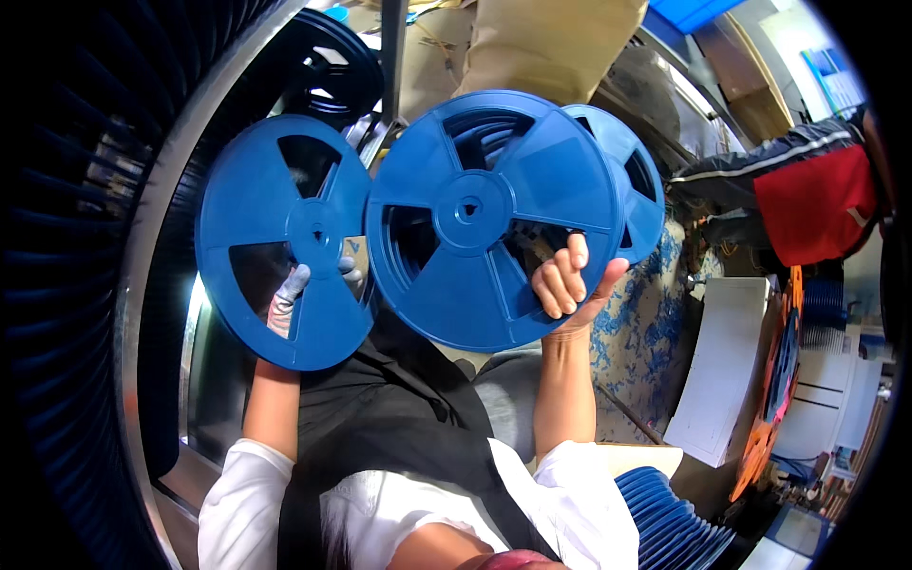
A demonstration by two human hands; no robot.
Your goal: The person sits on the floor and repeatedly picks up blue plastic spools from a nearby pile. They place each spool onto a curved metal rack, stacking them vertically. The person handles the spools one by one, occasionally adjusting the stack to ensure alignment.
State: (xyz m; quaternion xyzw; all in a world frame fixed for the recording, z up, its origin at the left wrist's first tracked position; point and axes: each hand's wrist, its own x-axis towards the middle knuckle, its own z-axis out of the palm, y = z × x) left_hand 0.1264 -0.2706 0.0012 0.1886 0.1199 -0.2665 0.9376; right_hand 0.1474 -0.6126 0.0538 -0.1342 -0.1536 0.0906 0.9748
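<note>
My left hand [296, 291], in a white glove, grips a flat blue plastic reel disc [282, 239] with three cut-out windows, held up at the left. My right hand [567, 282], bare, holds a second blue reel [494, 218] by its lower right rim, fingers hooked through a window. This right reel has a second flange [635, 180] showing behind it. The two reels are raised side by side, their rims overlapping near the middle.
A tall stack of dark blue reels [66, 285] fills the left side. A black reel [328, 66] lies beyond. More blue reels [670, 518] are stacked at lower right, orange ones [769, 399] further right. A red and black garment [812, 195] and white board [724, 366] lie right.
</note>
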